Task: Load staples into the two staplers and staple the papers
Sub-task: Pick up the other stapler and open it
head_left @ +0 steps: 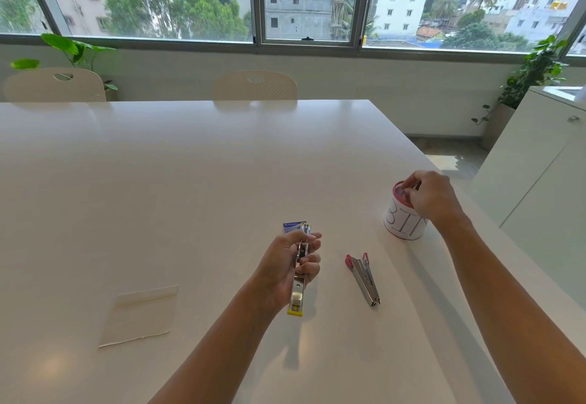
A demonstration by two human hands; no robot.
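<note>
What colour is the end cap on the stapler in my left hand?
Yellow end cap, clearest in the head view.

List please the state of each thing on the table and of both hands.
Yellow stapler: opened out, held in left hand.
Red stapler: lying on table, untouched.
Staple box: on table, behind left hand.
Bin: upright, right hand at its rim.
Papers: lying flat.

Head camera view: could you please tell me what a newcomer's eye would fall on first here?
Probably the left hand gripping the yellow-tipped stapler above the middle of the white table. Next, the right hand reaching into the white cup near the table's right edge, with the red-tipped stapler lying between them.
</note>
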